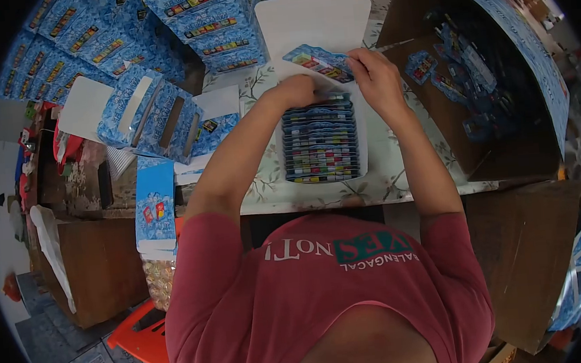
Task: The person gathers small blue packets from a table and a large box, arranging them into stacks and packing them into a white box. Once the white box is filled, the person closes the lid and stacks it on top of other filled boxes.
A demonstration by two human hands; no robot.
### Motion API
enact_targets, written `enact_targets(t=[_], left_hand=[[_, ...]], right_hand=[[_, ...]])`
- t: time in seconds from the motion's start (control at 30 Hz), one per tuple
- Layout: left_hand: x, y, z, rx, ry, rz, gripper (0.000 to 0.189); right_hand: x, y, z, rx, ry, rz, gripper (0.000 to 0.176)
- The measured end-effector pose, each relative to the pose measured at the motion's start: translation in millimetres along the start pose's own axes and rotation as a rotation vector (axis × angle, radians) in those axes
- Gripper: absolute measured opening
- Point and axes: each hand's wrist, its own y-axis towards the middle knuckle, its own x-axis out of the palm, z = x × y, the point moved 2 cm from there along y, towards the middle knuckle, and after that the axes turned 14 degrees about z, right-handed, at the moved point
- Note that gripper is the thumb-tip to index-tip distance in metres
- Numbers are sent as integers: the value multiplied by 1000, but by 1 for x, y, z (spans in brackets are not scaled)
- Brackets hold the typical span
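In front of me an open white box (363, 150) holds a row of thin blue-edged packets (319, 141) standing on edge, with its white lid (312, 17) folded back. My right hand (379, 82) pinches the right end of a blue packet with a colourful printed front (319, 62), tilted over the far end of the box. My left hand (297, 91) is at the far left corner of the box, by the rearmost packets. Its fingers are curled and the tips are hidden, so what they hold cannot be made out.
At right a large open carton (423, 41) lies on its side with loose packets (476, 71) inside. Blue printed boxes (213, 24) are stacked at the back left. Nearer left are an opened blue box (152, 114) and a blue carton piece (155, 199).
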Motion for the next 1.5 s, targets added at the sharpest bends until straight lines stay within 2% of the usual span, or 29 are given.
enact_targets(t=[0.23, 0.3, 0.43, 0.53, 0.57, 0.6, 0.73, 0.83, 0.9, 0.93, 0.97, 1.03, 1.17, 1.23, 1.27, 1.33, 1.37, 1.43, 1.47, 1.5], left_hand=[[7, -3, 18, -91, -109, -36, 59], [4, -8, 21, -196, -21, -121, 62], [16, -2, 12, -212, -56, -150, 64], [8, -1, 12, -111, -184, -76, 68], [4, 0, 12, -147, -217, -133, 68], [-1, 2, 15, -180, -249, -188, 68], [-8, -6, 27, -125, -231, -174, 69], [-8, -22, 31, -113, -286, -85, 76], [-5, -43, 34, 24, 57, 403, 63], [-7, -52, 35, 14, -30, 478, 58], [-9, -60, 38, 8, -26, 478, 58], [-22, -78, 48, -123, -30, 349, 51], [-18, -100, 49, -68, 61, 373, 43], [-14, -104, 48, 86, 97, 592, 36], [-10, -105, 46, 90, 95, 592, 36], [-13, -111, 51, 3, -137, 633, 34], [-12, -115, 54, 6, -139, 634, 34], [-16, -128, 56, -62, -254, 1036, 31], [-15, -133, 55, -65, -255, 1035, 31], [-13, -137, 49, -203, -352, 1040, 35]], right_hand=[[1, -2, 3, 62, 10, -24, 9], [2, -2, 7, 66, 3, -24, 9], [9, -6, 10, 66, 33, -17, 8], [13, -5, 10, 65, 7, -19, 8], [15, -4, 11, 63, 7, -14, 8], [17, -4, 13, 48, -17, -34, 8], [28, -4, 11, -59, -93, -142, 10], [31, 0, 8, -87, -117, -169, 12], [31, 3, 6, -71, -102, -169, 12], [31, 2, 5, -53, -92, -174, 12], [31, 1, 6, -54, -86, -176, 12], [33, 1, 8, -37, -53, -173, 14], [37, -3, 10, -54, -83, -181, 11], [43, -8, 9, -210, -213, -315, 7], [45, -10, 9, -209, -217, -313, 7], [53, -16, 10, -294, -264, -366, 13], [59, -18, 15, -294, -268, -366, 13], [72, -23, 22, -330, -283, -458, 3], [74, -27, 26, -329, -282, -461, 3], [74, -29, 27, -281, -336, -549, 4]])
